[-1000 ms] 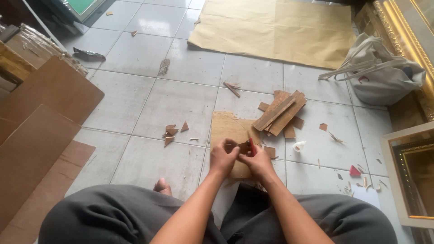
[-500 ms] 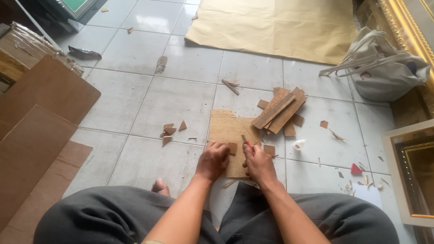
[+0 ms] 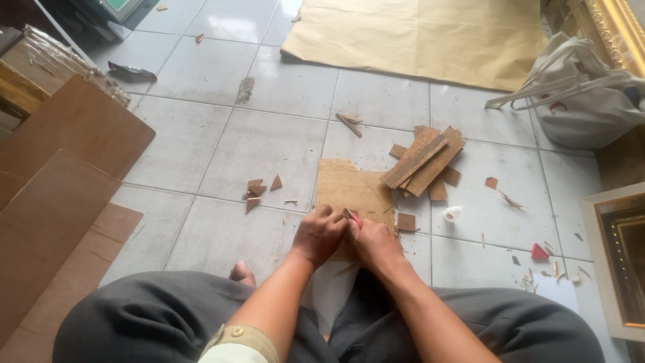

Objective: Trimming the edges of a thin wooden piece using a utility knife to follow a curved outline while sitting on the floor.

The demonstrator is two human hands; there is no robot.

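Sitting on the tiled floor (image 3: pixel 255 144), a person presses the left hand (image 3: pixel 318 235) curled onto a cardboard sheet (image 3: pixel 348 191) lying before the knees. The right hand (image 3: pixel 375 245) grips a small red-handled cutter (image 3: pixel 351 216) against it; wood strips (image 3: pixel 424 160) lie just beyond.

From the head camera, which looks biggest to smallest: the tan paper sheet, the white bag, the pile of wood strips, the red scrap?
1. Paper sheet
2. White bag, though it is cut off by the picture's edge
3. Pile of wood strips
4. Red scrap
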